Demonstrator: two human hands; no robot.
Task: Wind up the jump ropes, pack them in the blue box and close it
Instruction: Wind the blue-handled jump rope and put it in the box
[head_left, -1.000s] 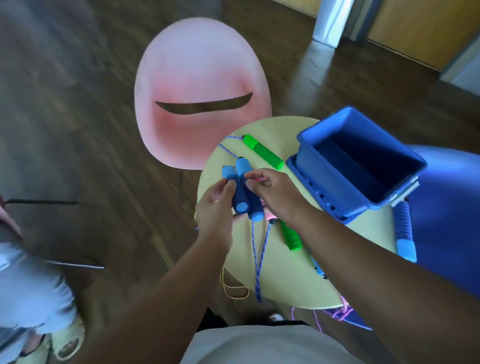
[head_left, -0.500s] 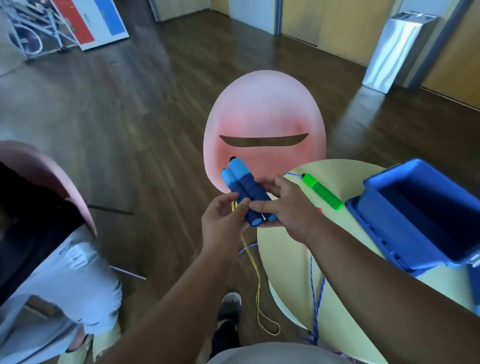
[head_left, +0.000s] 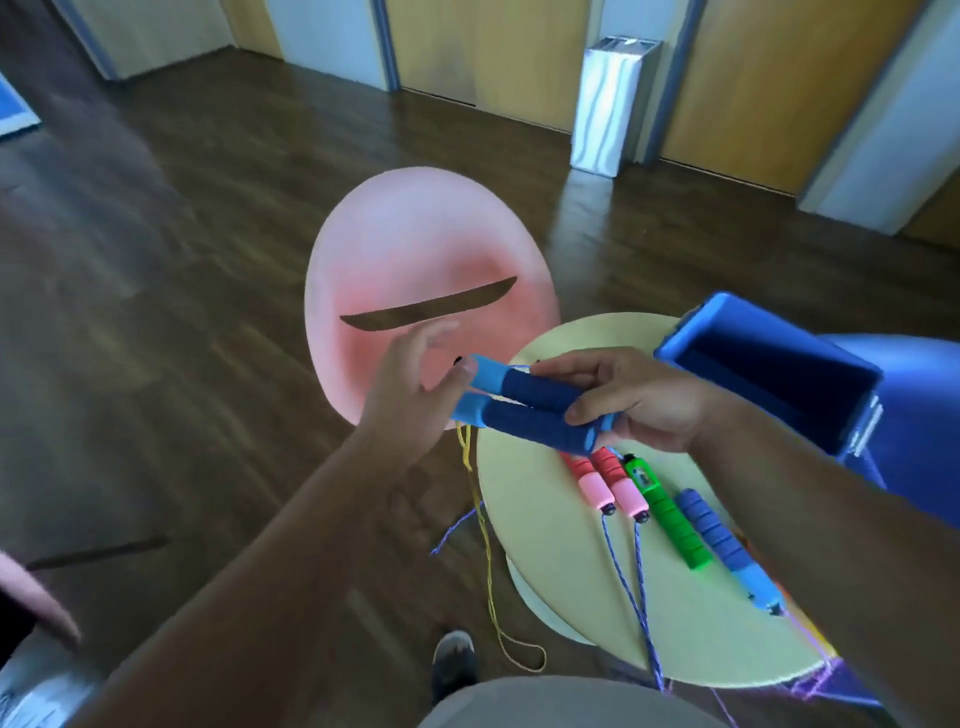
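Note:
My right hand (head_left: 639, 402) grips two blue foam jump-rope handles (head_left: 524, 410) side by side above the left edge of the round yellow table (head_left: 561, 545). My left hand (head_left: 410, 389) is at the handles' light-blue ends, thumb touching them, fingers spread and blurred. A yellow cord (head_left: 485, 551) hangs from there toward the floor. On the table lie a pair of pink-red handles (head_left: 605, 486) with blue cords, a green handle (head_left: 667, 512) and another blue handle (head_left: 727, 551). The blue box (head_left: 769, 364) stands open at the table's right.
A pink chair (head_left: 431, 270) stands just beyond the table. A blue seat (head_left: 930, 415) is behind the box. A metal bin (head_left: 608, 104) stands by the far wall. Another person's clothing (head_left: 31, 670) shows at the lower left, and a shoe (head_left: 454, 660) on the wooden floor.
The view swung right and up. My hands turned the blue handles from upright to nearly level, and my left hand loosened, its fingers now spread. More handles on the table came into view.

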